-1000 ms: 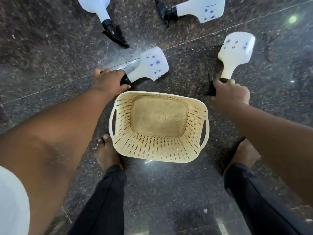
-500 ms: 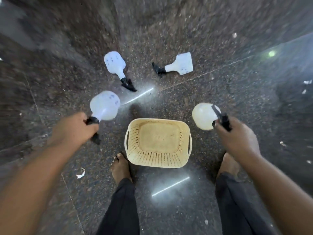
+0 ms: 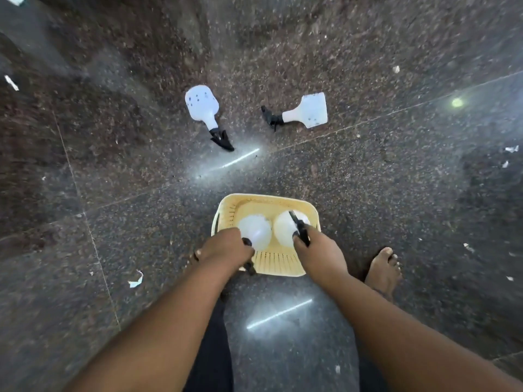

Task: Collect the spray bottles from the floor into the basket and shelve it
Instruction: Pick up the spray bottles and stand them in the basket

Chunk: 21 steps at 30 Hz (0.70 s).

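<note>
Let go too high, either bottle could tip against the other or topple over the cream basket [image 3: 310,208] rim. The left hand [image 3: 226,251] is clenched on one white spray bottle [image 3: 254,232] by its trigger head, bottle base down over the basket; the right hand [image 3: 318,248] grasps a second bottle [image 3: 284,229] likewise. Two more bottles [image 3: 202,107] [image 3: 310,110] lie on the floor beyond, well apart.

An indoor room, likely a home or a plain building: the floor [image 3: 368,193] is polished dark speckled granite in large slabs with thin joints, and its gloss mirrors a tube light [image 3: 278,314]. A bare foot [image 3: 383,271] stands on it. Paper scraps [image 3: 135,280] lie scattered about. No walls or furniture show, so the exact kind of room cannot be told.
</note>
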Each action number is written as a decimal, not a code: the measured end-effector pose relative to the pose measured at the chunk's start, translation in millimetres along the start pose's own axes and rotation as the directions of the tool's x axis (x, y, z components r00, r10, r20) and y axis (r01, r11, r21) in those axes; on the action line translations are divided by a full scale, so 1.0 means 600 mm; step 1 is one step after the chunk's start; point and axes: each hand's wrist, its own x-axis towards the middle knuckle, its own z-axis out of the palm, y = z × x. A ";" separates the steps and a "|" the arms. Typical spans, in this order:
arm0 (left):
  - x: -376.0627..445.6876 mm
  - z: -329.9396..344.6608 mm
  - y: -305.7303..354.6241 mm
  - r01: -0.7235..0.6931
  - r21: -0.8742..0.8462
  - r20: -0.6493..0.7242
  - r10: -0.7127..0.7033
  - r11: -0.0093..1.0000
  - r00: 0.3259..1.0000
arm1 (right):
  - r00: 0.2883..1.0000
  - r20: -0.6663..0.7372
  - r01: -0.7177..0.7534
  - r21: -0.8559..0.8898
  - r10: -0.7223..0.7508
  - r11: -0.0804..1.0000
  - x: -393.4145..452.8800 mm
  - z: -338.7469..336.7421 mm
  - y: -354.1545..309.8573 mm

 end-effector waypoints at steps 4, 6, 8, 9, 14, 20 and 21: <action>0.074 0.024 0.011 0.011 -0.075 -0.038 -0.014 0.997 0.999 | 0.998 0.026 -0.053 -0.043 0.054 0.998 0.083 0.031 0.013; 0.103 0.025 0.019 0.026 -0.114 -0.035 -0.030 0.993 0.999 | 0.998 0.009 -0.062 -0.060 0.062 0.996 0.113 0.036 0.018; 0.126 0.027 0.030 0.032 -0.143 -0.030 -0.036 0.989 0.999 | 0.998 -0.002 -0.067 -0.061 0.067 0.996 0.134 0.039 0.022; 0.134 0.029 0.034 0.033 -0.163 -0.026 -0.038 0.986 0.999 | 0.997 -0.006 -0.071 -0.059 0.071 0.996 0.142 0.042 0.023; 0.158 0.038 0.054 0.117 -0.486 0.061 -0.100 0.866 0.993 | 0.995 -0.024 -0.099 0.014 0.099 0.995 0.146 0.063 0.022; 0.168 0.034 0.082 0.258 -0.785 0.167 -0.209 0.562 0.964 | 0.983 -0.033 -0.173 0.136 0.179 0.975 0.147 0.077 0.024; 0.168 0.034 0.083 0.265 -0.820 0.181 -0.210 0.507 0.961 | 0.984 -0.033 -0.169 0.146 0.176 0.975 0.147 0.076 0.023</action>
